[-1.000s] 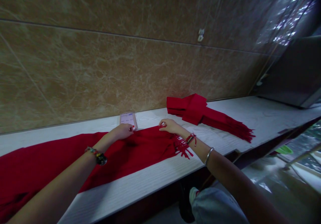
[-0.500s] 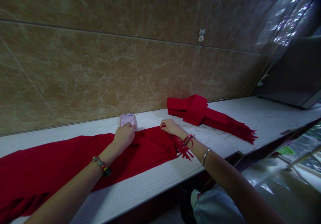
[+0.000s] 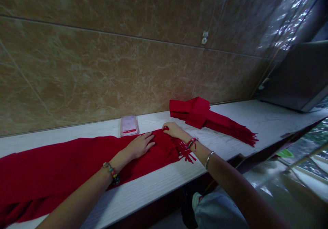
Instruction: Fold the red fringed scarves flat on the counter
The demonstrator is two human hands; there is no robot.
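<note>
A long red scarf (image 3: pixel 64 164) with a fringed end lies along the white counter. My left hand (image 3: pixel 141 145) rests flat on the scarf, fingers stretched out, a ring on one of them. At the scarf's far edge near the fringe, my right hand (image 3: pixel 173 130) pinches the cloth between thumb and fingers. The fringe (image 3: pixel 188 153) hangs loose beside my right wrist. Behind my left hand a phone (image 3: pixel 129 125) with a lit screen lies by the wall, apart from the hand.
A second red scarf (image 3: pixel 197 111), folded and knotted, lies to the right by the tiled wall (image 3: pixel 107 71). The white counter (image 3: pixel 138 195) runs to a dark grey box-like object (image 3: pixel 294 75) at far right. A green basin (image 3: pixel 285 153) sits lower down, beyond the counter's edge.
My left hand has left the phone, moved right and settled flat on the scarf. The phone's screen shows something different. My right hand keeps its pinch at the scarf's edge.
</note>
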